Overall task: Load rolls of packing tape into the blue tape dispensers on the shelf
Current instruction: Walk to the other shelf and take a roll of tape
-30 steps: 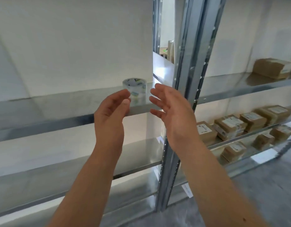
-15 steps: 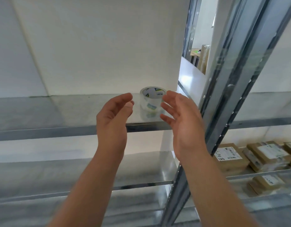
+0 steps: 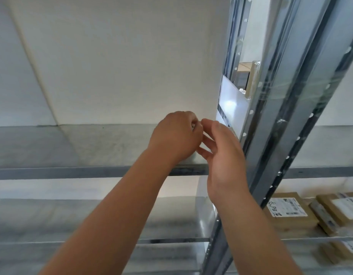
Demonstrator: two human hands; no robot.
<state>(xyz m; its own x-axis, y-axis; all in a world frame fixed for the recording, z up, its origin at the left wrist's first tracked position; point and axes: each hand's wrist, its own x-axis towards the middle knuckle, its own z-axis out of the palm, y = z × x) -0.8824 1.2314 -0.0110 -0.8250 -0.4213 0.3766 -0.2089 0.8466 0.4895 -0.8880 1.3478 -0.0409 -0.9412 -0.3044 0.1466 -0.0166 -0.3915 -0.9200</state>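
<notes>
both hands are up on the upper grey sheet-metal shelf (image 3: 52, 147) now, and they've closed in since half a second ago. back then the clear roll of packing tape stood in plain sight between two open palms; now it's hidden behind the hands, with only a small glint showing at the left fingertips, right where it stood near the shelf's right end, by the grey perforated steel upright (image 3: 290, 116).

the left hand (image 3: 176, 135) has curled over, fingers bent and bunched together, knuckles toward the camera. whether they've actually clamped the roll, can't tell, the back of the hand covers it. the right hand (image 3: 221, 153) has slid in from the side, fingers long and loosely parted, tips meeting the left hand's fingertips.

the view has tilted upward too, more white wall (image 3: 122, 66) than before. brown cardboard parcels with white labels (image 3: 288, 211) sit on the lower shelf at right.
</notes>
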